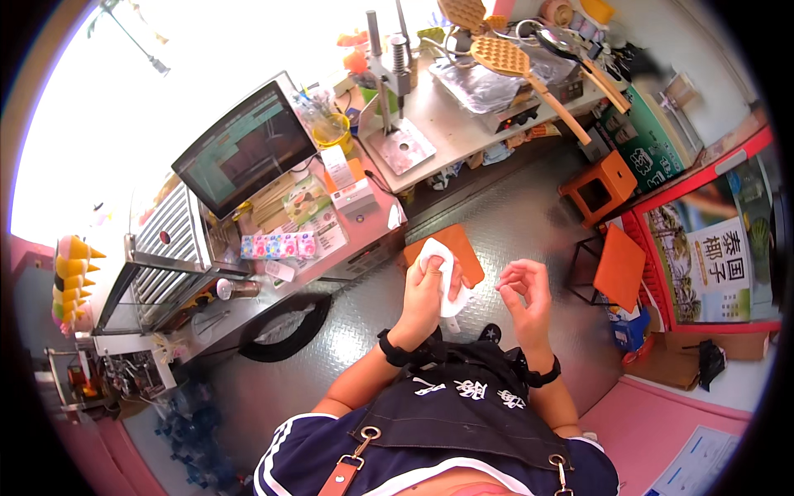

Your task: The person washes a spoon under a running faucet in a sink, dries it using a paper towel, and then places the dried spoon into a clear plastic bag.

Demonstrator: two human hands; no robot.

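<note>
A crumpled white cloth or tissue (451, 297) is bunched in my left hand (425, 291), with the thumb pressed over it. To its right, my right hand (526, 294) is raised with curled fingers apart, and nothing shows in it. Both hands are above the metal tread-plate floor, in front of my dark apron (465, 403). Beyond the left hand, below it, is the orange seat of a stool (462, 251). Each wrist wears a black band.
A pink counter (378, 229) at left carries a monitor (248, 149), a receipt printer (352, 197) and a hot-dog roller grill (164, 239). On the metal bench are a lever press (403, 146) and a waffle iron (502, 59). Orange stools (598, 186) and a red-framed cabinet (657, 279) stand right.
</note>
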